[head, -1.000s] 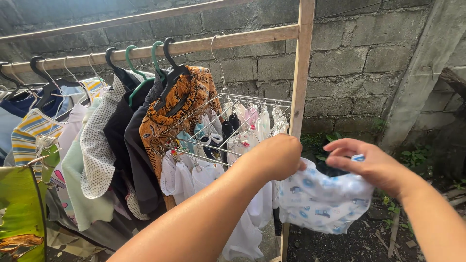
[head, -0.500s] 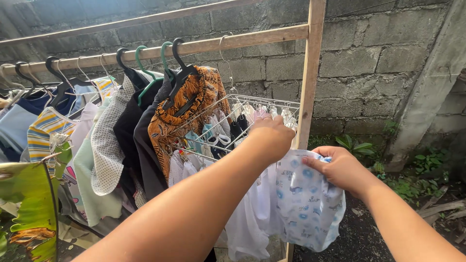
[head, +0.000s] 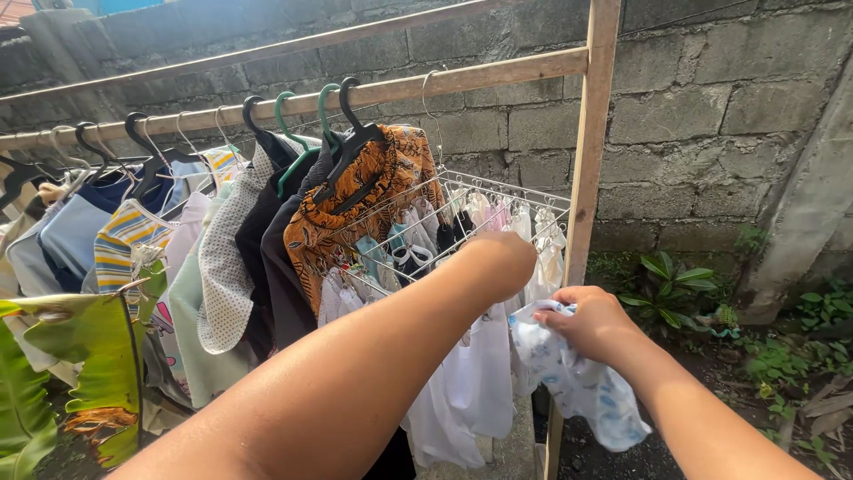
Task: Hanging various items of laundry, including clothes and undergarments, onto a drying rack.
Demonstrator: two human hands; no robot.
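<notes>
Right hand point(head: 591, 322) is gripping the top of a small white printed baby garment point(head: 582, 384), which is hanging down just beside the wooden post point(head: 586, 178). Left hand point(head: 498, 262) is reaching into the metal clip hanger rack point(head: 498, 191); can't tell if the fingers are pinching anything. Shirts on hangers point(head: 293, 204) are crowding the wooden rail point(head: 444, 84) to the left.

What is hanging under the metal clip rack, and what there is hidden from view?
Under the metal clip rack hang small white garments and pale socks. The left hand and forearm cover the front clips, so what they hold cannot be seen.
</notes>
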